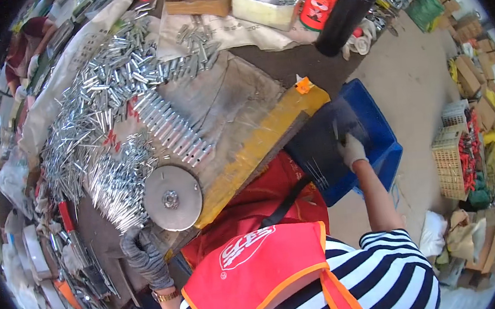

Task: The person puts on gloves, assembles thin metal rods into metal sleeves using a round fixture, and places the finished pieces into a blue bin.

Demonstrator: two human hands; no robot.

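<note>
To keep the thin rods [317, 175] aligned in the blue bin [373, 108], beside the yellow-covered edge of the table [248, 166], move your right hand [352, 150] gently, though I cannot tell whether its fingers, or those of your left hand [135, 247], grip anything.

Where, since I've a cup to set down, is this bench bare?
Bare: the grey sheet between the row of metal tubes and the yellow strip; also the dark surface left of the black cylinder. Crowded: the left side, heaped with loose metal pieces.

Right hand [352, 150] blurred, grip unclear; left hand [135, 242], grip unclear; brown box [199, 7] cut by top edge.
</note>
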